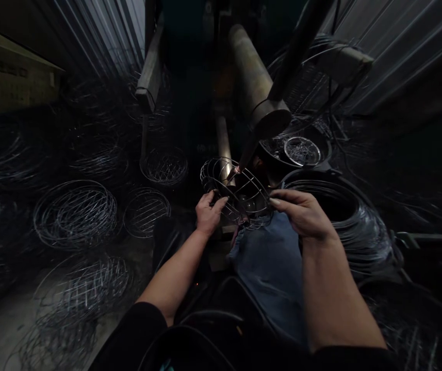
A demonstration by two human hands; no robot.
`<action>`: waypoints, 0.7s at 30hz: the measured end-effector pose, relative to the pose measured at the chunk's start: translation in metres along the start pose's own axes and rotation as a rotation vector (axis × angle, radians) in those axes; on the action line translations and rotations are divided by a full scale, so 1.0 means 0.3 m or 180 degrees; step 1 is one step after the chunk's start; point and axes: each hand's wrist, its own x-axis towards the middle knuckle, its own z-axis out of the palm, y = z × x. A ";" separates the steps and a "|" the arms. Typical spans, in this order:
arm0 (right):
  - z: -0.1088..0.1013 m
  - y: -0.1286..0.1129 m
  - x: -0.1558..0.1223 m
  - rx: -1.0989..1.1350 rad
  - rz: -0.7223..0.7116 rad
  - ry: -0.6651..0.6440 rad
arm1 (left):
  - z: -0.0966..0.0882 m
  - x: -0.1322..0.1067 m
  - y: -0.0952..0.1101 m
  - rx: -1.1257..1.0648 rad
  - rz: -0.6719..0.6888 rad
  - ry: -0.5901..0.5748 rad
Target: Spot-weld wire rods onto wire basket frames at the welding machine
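I hold a round wire fan guard (236,191) in front of me with both hands. My left hand (209,212) pinches its left rim, fingers closed on the wire. My right hand (301,212) grips the right rim, fingers curled round it. The pointed tip of a welding machine's upper electrode (251,149) touches the guard's top wires, where a small glow shows. Under the guard lies my knee in blue jeans (271,263).
Several finished wire guards (76,212) lie piled on the floor at left. A coil of wire rings (356,221) sits at right, with a tub holding a round guard part (301,150) behind it. A cardboard box (12,77) stands at far left. Corrugated metal walls (398,46) close in both sides.
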 end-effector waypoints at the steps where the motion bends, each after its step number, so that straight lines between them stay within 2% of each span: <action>1: -0.005 0.000 -0.011 0.0001 0.0031 -0.0022 | 0.000 -0.003 -0.001 -0.0021 -0.0019 -0.0028; 5: 0.038 -0.029 -0.015 -0.0022 -0.0073 -0.0031 | 0.014 -0.013 -0.010 -0.0397 -0.0381 0.0018; 10: 0.102 -0.058 0.044 -0.0032 -0.0132 -0.0026 | 0.023 0.001 -0.005 -0.1065 -0.0879 0.0015; 16: 0.128 -0.037 0.091 0.0163 -0.0123 0.0180 | 0.025 0.011 -0.002 -0.1169 -0.1081 0.0022; 21: 0.105 -0.041 0.055 0.0041 -0.0160 0.0119 | 0.037 -0.011 0.000 -0.1431 -0.1199 -0.0065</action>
